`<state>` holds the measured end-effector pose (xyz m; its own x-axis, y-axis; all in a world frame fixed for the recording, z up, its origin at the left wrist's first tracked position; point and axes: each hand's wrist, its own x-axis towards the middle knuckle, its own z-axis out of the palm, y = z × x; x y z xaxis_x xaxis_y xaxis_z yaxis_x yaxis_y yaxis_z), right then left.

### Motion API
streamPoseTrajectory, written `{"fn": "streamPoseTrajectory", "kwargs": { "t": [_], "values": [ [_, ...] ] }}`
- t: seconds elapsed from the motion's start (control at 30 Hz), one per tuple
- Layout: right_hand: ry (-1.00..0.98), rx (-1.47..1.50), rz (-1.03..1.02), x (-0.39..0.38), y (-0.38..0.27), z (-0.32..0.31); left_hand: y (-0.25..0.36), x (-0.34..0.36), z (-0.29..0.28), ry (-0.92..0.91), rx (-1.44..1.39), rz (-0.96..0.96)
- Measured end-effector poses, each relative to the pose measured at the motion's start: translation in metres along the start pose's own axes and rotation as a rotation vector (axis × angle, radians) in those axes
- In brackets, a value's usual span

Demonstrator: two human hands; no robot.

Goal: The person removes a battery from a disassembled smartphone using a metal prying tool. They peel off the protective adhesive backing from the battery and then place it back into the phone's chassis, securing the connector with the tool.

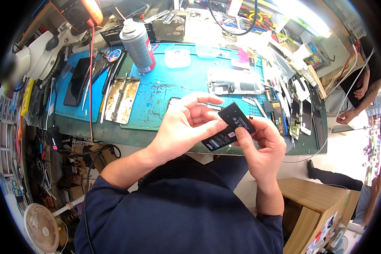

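A flat black phone battery (234,113) with pale print is held tilted above the near edge of the bench. My right hand (262,142) grips its right side, thumb pressed on its face and fingers behind. My left hand (190,120) touches the battery's left side with the thumb tip, its other fingers curled near the upper edge. Partly behind my left hand, a dark-edged flat thing lies on the mat; most of it is hidden. Farther off lies an opened phone housing (237,81), silvery and white. Another black battery with an orange mark (276,114) rests to its right.
A blue work mat (165,89) covers the bench. On it stand a spray can (138,46), a metal board holder (122,99) and a dark phone (77,82). Phone parts (300,114) crowd the right edge. A microscope (38,55) stands left; another person's hands (353,106) show far right.
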<state>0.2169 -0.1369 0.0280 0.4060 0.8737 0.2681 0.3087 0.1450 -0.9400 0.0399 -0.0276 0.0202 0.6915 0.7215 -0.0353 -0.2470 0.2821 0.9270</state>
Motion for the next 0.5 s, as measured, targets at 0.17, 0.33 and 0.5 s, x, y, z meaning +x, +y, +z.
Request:
{"fn": "streamPoseTrajectory", "kwargs": {
  "t": [0.17,0.33,0.5],
  "values": [
    [-0.072,-0.108,-0.076,-0.0004,0.0026,-0.0049,0.0002,0.0023,0.0009,0.008,-0.037,-0.041],
    [-0.065,-0.061,-0.028,-0.0003,0.0025,-0.0057,0.0004,0.0049,0.0035,0.023,-0.014,-0.054],
    [-0.038,-0.012,0.022,-0.0024,0.0022,-0.0028,-0.0016,0.0079,0.0051,0.022,-0.021,-0.048]
  ]
}}
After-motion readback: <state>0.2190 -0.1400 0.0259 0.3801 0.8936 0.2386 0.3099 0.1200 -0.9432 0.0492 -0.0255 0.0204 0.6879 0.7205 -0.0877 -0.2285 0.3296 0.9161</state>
